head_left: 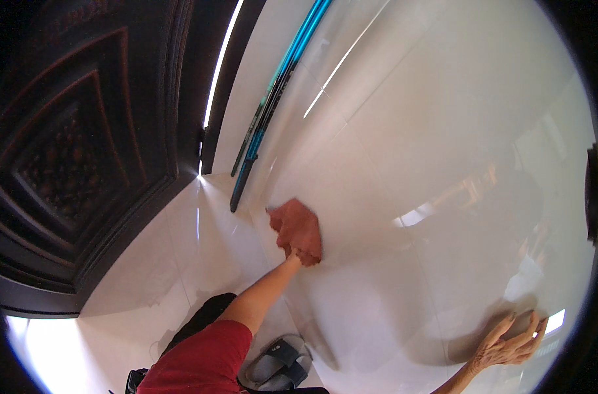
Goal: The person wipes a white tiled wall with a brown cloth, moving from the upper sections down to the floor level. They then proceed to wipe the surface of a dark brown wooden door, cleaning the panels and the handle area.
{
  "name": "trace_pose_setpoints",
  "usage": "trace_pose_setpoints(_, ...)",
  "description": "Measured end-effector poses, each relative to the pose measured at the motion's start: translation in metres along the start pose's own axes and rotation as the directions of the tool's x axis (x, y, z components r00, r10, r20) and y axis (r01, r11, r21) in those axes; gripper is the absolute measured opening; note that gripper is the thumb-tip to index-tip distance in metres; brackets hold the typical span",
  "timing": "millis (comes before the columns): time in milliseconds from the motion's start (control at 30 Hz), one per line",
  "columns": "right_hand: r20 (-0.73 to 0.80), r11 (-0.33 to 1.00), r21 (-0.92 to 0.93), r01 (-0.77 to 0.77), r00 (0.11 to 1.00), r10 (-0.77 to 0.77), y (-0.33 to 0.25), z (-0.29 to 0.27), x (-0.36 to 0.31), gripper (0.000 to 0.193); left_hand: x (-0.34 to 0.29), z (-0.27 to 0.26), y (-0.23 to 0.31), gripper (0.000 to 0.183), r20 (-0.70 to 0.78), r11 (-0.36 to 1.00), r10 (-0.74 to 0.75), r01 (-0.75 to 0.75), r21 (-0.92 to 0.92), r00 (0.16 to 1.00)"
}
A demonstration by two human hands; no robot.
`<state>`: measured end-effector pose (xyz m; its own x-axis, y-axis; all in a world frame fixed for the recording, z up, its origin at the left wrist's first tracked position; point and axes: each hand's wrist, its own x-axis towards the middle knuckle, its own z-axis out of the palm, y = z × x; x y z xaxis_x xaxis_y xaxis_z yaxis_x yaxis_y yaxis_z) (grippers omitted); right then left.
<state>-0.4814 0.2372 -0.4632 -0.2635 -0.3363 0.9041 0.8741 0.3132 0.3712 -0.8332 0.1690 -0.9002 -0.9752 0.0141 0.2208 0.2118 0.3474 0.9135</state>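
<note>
Cloth (299,226), reddish brown, crumpled, sits about mid-view, just off centre toward ten o'clock, against the glossy tiled wall (365,177), low down near the floor (148,282). Left hand (295,255) is at the cloth's six o'clock edge, forearm running back toward seven o'clock into a red sleeve (200,358). Left fingers mostly hidden by the cloth; cannot tell if they are clenched on it or pressing it flat. Right hand (509,348) is well apart, at four o'clock from the cloth: fingers spread, released, grasping nothing, set at the wall; looks like bracing, though whether the whole palm touches is hidden. Poles (273,105), blue and black, lean at eleven to twelve o'clock from the cloth, lower ends near it but apart. Dark carved door (151,164) fills nine to eleven o'clock of the view, bright slit along its edge. Slipper (282,361), grey with dark straps, on the floor at six o'clock from the cloth. Step in hand, as judged: wiping the lower wall, cloth in contact. Next move seems to call for even pressure through the left hand, cloth spread flatter, right hand steady for balance, and care toward eleven o'clock, where a stroke could knock the poles.
</note>
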Motion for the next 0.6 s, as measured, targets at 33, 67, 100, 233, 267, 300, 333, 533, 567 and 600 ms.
trace_pose_setpoints(33,-0.008,1.000,0.009,0.001,1.000,-0.001,0.000,0.000,0.000,0.043,-0.016,0.004,-0.011,0.060,0.029,0.999,-0.042,0.042,0.002,0.999)
trace_pose_setpoints(67,-0.016,1.000,0.020,-0.003,1.000,0.003,-0.002,0.000,0.000,0.042,-0.030,0.008,-0.019,0.060,0.051,0.997,-0.076,0.076,0.006,0.996)
trace_pose_setpoints(100,-0.027,1.000,0.029,-0.007,1.000,0.008,-0.003,0.001,0.001,0.041,-0.038,0.010,-0.022,0.060,0.067,0.995,-0.095,0.095,0.011,0.993)
trace_pose_setpoints(233,0.000,0.999,0.048,-0.006,1.000,0.006,-0.008,-0.003,0.004,0.038,-0.025,0.001,0.005,0.062,0.067,0.998,-0.059,0.059,0.000,0.996)
trace_pose_setpoints(267,0.006,0.998,0.069,-0.009,1.000,0.009,-0.009,-0.004,0.003,0.038,-0.010,-0.006,0.018,0.062,0.050,1.000,-0.015,0.015,-0.001,0.999)
trace_pose_setpoints(300,0.018,0.996,0.091,-0.012,1.000,0.011,-0.010,-0.002,0.001,0.038,0.009,-0.016,0.033,0.062,0.029,0.999,0.035,-0.035,-0.002,0.999)
trace_pose_setpoints(333,0.030,0.994,0.107,-0.025,0.999,0.022,-0.010,-0.002,0.001,0.038,0.027,-0.026,0.049,0.062,0.012,0.996,0.088,-0.088,-0.004,0.996)
trace_pose_setpoints(533,0.046,0.996,0.085,0.000,0.999,-0.004,-0.009,0.002,0.002,0.040,0.128,-0.085,0.152,0.064,0.001,0.883,0.469,-0.469,-0.017,0.883)
trace_pose_setpoints(567,0.038,0.995,0.099,-0.001,0.999,-0.002,-0.007,0.001,0.002,0.041,0.140,-0.094,0.167,0.065,0.023,0.854,0.520,-0.520,-0.013,0.854)
trace_pose_setpoints(600,0.031,0.994,0.111,0.000,1.000,-0.003,-0.005,0.001,0.001,0.041,0.153,-0.101,0.182,0.065,0.043,0.824,0.567,-0.567,-0.012,0.823)
